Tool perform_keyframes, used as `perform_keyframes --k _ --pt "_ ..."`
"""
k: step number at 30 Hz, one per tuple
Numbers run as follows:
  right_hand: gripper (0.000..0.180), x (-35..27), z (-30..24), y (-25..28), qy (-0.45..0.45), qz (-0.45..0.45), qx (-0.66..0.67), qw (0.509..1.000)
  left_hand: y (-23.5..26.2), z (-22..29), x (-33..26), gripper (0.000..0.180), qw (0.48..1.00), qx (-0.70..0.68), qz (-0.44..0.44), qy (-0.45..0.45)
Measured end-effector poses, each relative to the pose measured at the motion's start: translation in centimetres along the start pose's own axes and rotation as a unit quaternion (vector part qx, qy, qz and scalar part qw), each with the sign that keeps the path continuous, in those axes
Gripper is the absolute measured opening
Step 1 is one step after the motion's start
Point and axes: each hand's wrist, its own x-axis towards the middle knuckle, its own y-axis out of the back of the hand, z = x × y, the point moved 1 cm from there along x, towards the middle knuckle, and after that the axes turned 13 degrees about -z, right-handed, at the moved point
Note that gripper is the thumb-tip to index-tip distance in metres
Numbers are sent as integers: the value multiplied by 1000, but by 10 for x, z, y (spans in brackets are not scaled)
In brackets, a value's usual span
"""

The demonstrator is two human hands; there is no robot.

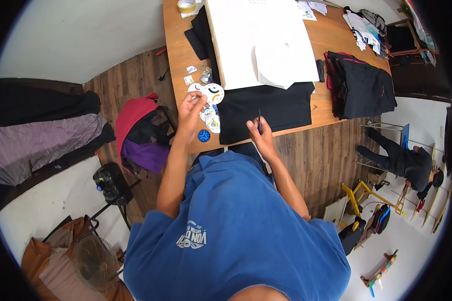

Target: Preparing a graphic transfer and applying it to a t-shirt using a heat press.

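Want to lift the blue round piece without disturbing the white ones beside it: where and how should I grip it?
I'd pinch the blue round piece by its near rim, coming from the near edge of the table. It looks thin and lies flat, so its rim likely offers the best purchase, and the white pieces lie just beyond it.

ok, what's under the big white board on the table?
Black cloth shows at the near edge of the white board, and more dark cloth along its left edge. Anything farther in is covered; how far the cloth runs beneath can't be seen.
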Motion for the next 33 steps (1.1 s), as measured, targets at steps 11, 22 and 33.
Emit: perform_keyframes --k 11,22,33 --pt "16 33 -93 -36 114 36 104 987 -47 8 -2 17 998 26 -55 -12" --pt "20 45 -91 0 120 0 87 989 -77 1 13 15 995 81 2 -50" --pt "13 48 -100 26 106 -22 109 988 -108 -8 27 16 996 66 18 -64"
